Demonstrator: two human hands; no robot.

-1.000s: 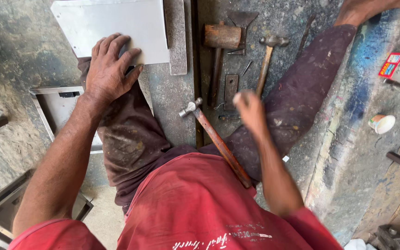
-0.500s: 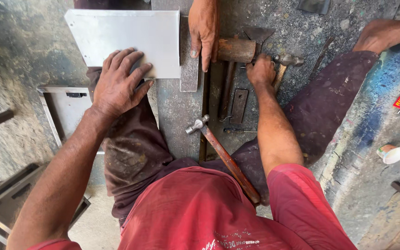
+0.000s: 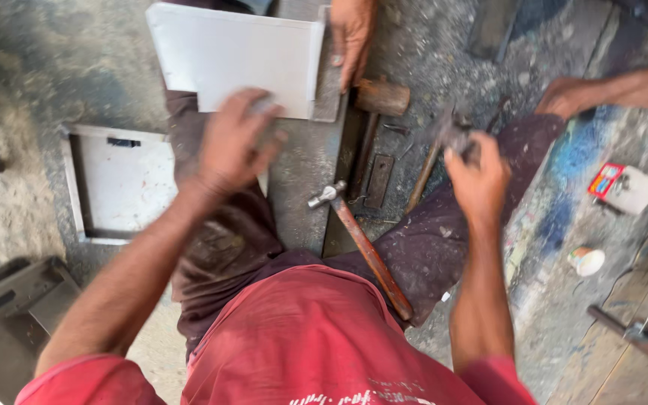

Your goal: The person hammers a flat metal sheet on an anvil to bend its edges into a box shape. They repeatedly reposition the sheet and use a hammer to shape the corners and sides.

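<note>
Item: flat pale grey sheet-metal panel, far centre, across your knee. Your left hand presses flat on its near edge. Your right hand is closed around a blurred hammer. Hazard: another person's hand at the panel's right edge risks a blow.

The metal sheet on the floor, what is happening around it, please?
A person in a red shirt sits on the floor. Their left hand presses on the near edge of a pale metal sheet, and their right hand is closed on the handle of a hammer, blurred. Another person's hand rests at the sheet's right edge. A second hammer lies against the person's leg, and a mallet lies beside the sheet.
</note>
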